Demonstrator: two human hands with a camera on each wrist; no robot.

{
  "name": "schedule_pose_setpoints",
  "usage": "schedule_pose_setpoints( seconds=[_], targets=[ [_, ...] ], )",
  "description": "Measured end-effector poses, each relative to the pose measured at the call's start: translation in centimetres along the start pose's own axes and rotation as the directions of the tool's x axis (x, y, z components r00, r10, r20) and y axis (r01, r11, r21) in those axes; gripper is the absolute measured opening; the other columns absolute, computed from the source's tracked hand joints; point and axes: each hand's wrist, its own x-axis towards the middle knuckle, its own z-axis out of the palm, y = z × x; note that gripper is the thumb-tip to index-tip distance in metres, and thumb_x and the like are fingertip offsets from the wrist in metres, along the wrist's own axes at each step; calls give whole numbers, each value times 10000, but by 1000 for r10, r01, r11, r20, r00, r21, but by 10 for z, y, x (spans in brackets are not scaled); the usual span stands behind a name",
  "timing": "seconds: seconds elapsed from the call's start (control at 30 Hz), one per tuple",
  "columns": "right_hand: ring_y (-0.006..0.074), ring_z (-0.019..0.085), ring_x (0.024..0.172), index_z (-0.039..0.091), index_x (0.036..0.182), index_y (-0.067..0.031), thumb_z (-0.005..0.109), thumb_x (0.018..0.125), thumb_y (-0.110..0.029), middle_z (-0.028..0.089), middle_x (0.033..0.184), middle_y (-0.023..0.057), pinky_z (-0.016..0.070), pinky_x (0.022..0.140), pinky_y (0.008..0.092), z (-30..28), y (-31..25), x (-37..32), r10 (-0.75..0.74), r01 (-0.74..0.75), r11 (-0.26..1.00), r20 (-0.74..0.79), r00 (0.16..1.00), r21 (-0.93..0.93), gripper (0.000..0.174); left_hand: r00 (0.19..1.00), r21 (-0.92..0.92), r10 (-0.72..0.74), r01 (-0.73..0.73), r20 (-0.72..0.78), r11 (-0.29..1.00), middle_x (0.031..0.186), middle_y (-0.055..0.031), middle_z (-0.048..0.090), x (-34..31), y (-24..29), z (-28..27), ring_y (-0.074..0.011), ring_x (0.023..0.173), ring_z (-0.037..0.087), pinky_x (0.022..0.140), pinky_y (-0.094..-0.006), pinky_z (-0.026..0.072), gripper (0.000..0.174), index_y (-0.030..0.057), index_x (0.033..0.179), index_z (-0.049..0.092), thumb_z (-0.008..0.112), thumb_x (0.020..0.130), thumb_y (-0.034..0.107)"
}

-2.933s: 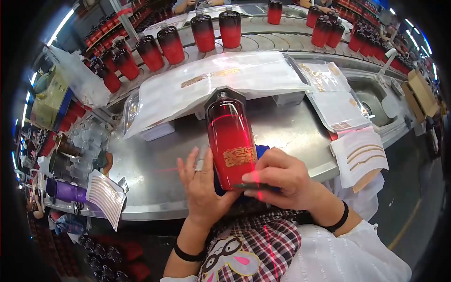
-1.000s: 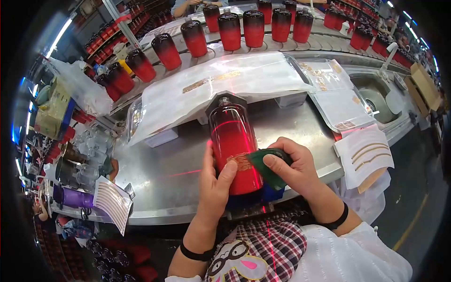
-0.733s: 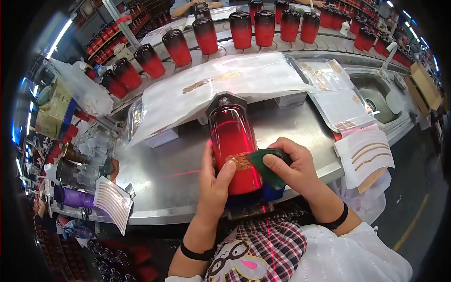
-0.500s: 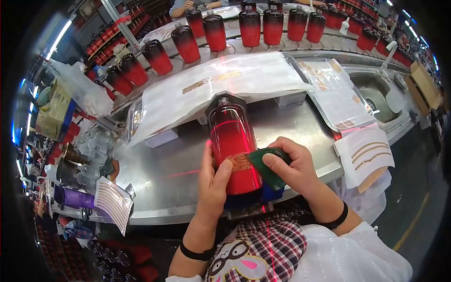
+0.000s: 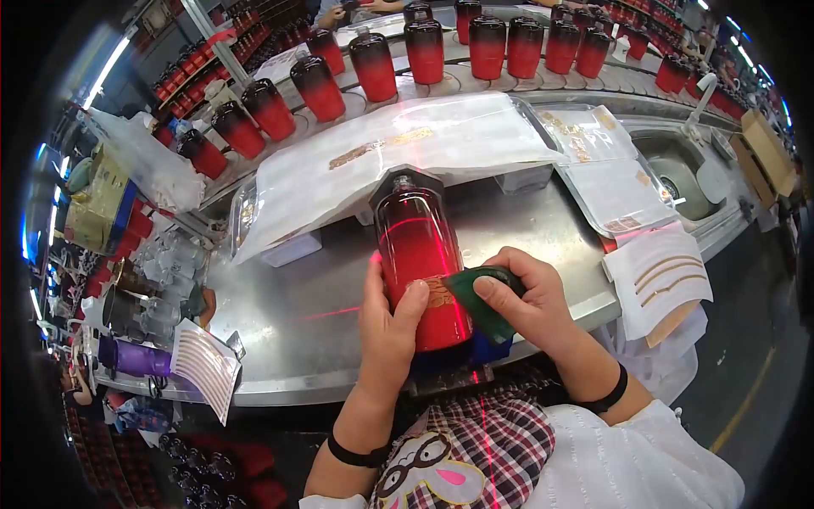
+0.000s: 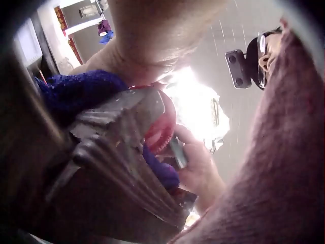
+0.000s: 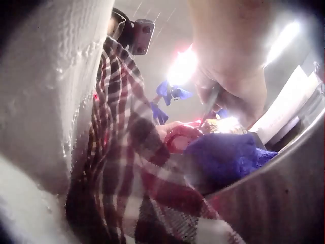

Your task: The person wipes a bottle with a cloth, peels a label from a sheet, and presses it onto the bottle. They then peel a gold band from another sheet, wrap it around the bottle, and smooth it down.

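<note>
A red bottle fading to black point(image 5: 417, 246) lies on its side in a jig on the steel bench point(image 5: 288, 305), its base on a blue cloth point(image 5: 487, 348). My left hand point(image 5: 390, 314) grips its left flank, thumb on the gold decal point(image 5: 438, 293). My right hand point(image 5: 519, 299) pinches a green scraper point(image 5: 475, 299) and presses its edge on the decal. The left wrist view shows the bottle's red base point(image 6: 161, 127), the blue cloth point(image 6: 76, 91) and the right hand point(image 6: 200, 168) with the scraper point(image 6: 177, 152). In the right wrist view the bottle point(image 7: 180, 137) and cloth point(image 7: 223, 155) show past a plaid apron point(image 7: 127, 168).
A curved conveyor point(image 5: 509, 89) at the back carries several red-black bottles point(image 5: 485, 47). Trays of decal sheets under plastic point(image 5: 407, 144) point(image 5: 606, 174) lie behind the jig. A sink point(image 5: 678, 178) is at right. Decal strip sheets point(image 5: 661, 284) point(image 5: 199, 356) hang off the bench edges.
The right hand brought the green scraper onto the decal, and the left hand went from flat beside the bottle to gripping it. In the last second the conveyor bottles moved left and the left thumb slid slightly.
</note>
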Motion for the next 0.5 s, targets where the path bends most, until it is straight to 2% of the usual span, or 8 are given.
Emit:
schedule_pose_setpoints(
  seconds=[0.13, 0.43, 0.5],
  targets=[
    [69, 563, 685, 644, 959, 22, 701, 918, -170, 637, 784, 45, 467, 597, 245, 1, 1, 0, -14, 14, 1000, -5, 1000, -12, 204, 999, 32, 51, -51, -3, 998, 1303, -161, 545, 1, -5, -1, -193, 1152, 558, 995, -329, 448, 658, -77, 1456, 298, 610, 956, 214],
    [73, 569, 693, 649, 965, 18, 703, 917, -169, 644, 800, 48, 471, 606, 245, 0, 4, 0, -9, 8, 1000, -27, 1000, -17, 200, 1000, 17, 29, -29, 7, 999, 1294, -155, 547, 0, 2, 3, -190, 1149, 560, 991, -324, 451, 641, -68, 1461, 297, 593, 970, 220],
    [73, 571, 693, 651, 965, 17, 704, 917, -171, 646, 802, 49, 472, 608, 247, 0, 4, 0, -8, 8, 1000, -30, 1000, -8, 201, 1000, -41, 9, -9, 2, 999, 1316, -168, 540, 0, 0, 2, -199, 1203, 524, 1018, -328, 429, 640, -67, 1472, 280, 579, 978, 210]
  ],
)
